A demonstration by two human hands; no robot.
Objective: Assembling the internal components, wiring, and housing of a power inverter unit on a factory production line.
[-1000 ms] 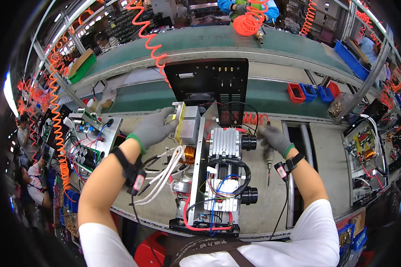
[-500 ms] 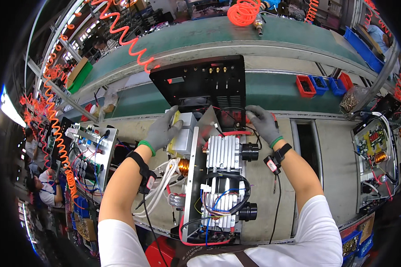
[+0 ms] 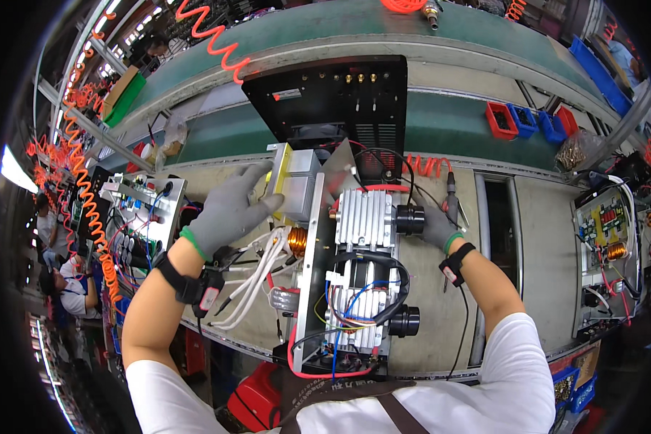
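Observation:
Both my hands wear grey gloves with green cuffs. My left hand (image 3: 231, 210) is at the left of a silver block with a yellow edge (image 3: 296, 184); its fingers are apart and its thumb reaches to the block's side. My right hand (image 3: 439, 228) is low beside the black round fitting (image 3: 410, 219) on a finned silver housing (image 3: 364, 220); the fitting hides its fingertips. Behind stands an upright black panel (image 3: 325, 94) with brass fittings. Between the hands runs a metal plate (image 3: 313, 282), with a copper coil (image 3: 296, 242) and white cables (image 3: 249, 282) on its left.
A coiled red hose with a dark-handled tool (image 3: 452, 199) lies just beyond my right hand. Open circuit assemblies stand at left (image 3: 141, 231) and right (image 3: 607, 239). Red and blue bins (image 3: 500, 121) sit behind at right. Orange coiled hoses (image 3: 87, 195) hang at left.
My right hand has left the panel's lower right corner and come nearer, down beside the round fitting. My left hand has shifted left and nearer, its fingers off the block's top. The view has tilted.

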